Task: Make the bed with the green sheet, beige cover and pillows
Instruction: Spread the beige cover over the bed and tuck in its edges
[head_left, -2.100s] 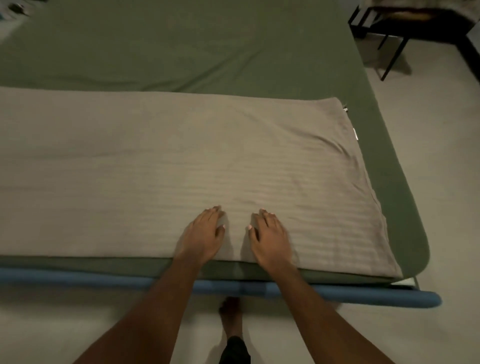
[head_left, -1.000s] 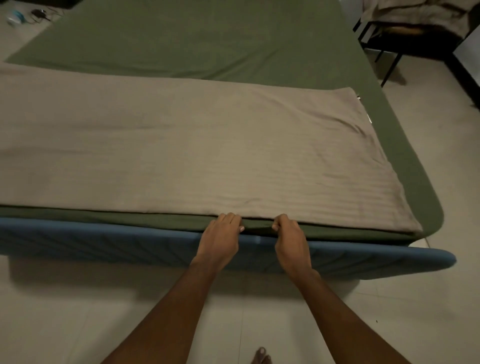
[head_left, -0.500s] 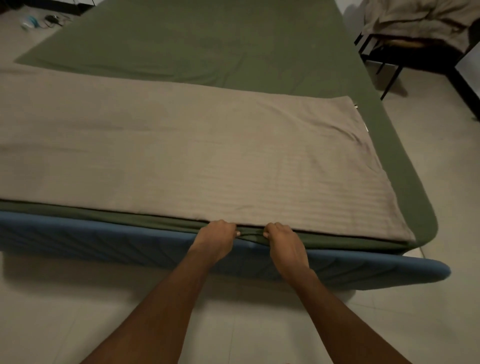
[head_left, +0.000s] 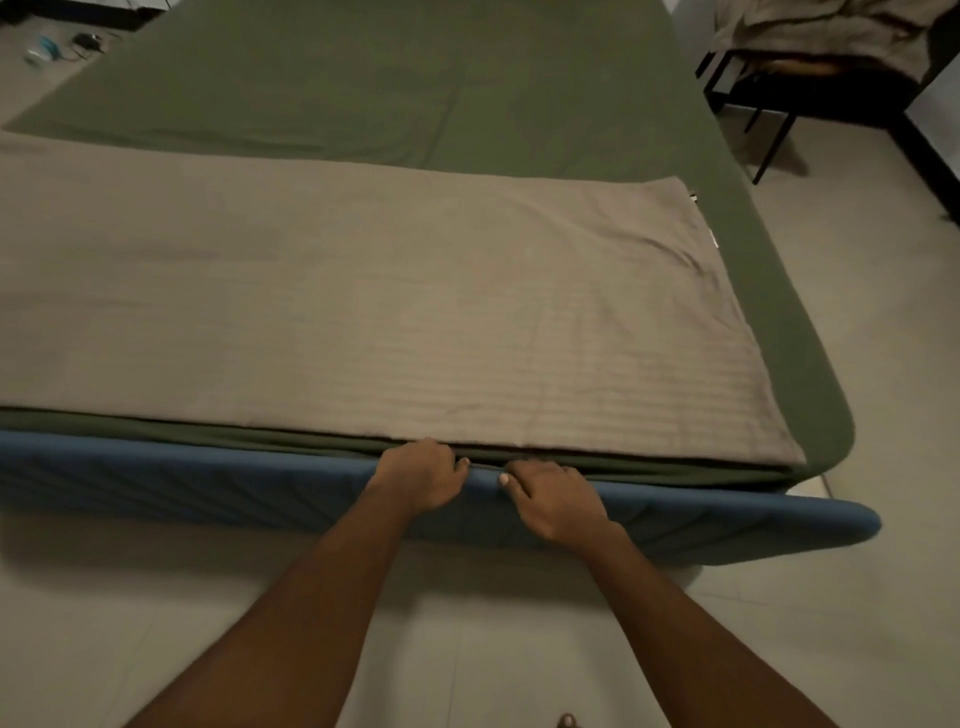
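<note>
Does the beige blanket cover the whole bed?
No, the beige cover lies only across the near end, with bare green sheet beyond it.

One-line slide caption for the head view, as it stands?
Left hand and right hand grip the green sheet edge above the blue bed base, beige cover spread flat.

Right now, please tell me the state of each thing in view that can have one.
green sheet, spread flat over the bed, near edge gripped by both hands
beige cover, lying flat across the near part, lightly wrinkled
left hand, fingers curled on the green sheet's edge
right hand, fingers curled on the same edge
blue bed base, uncovered below the sheet
</note>
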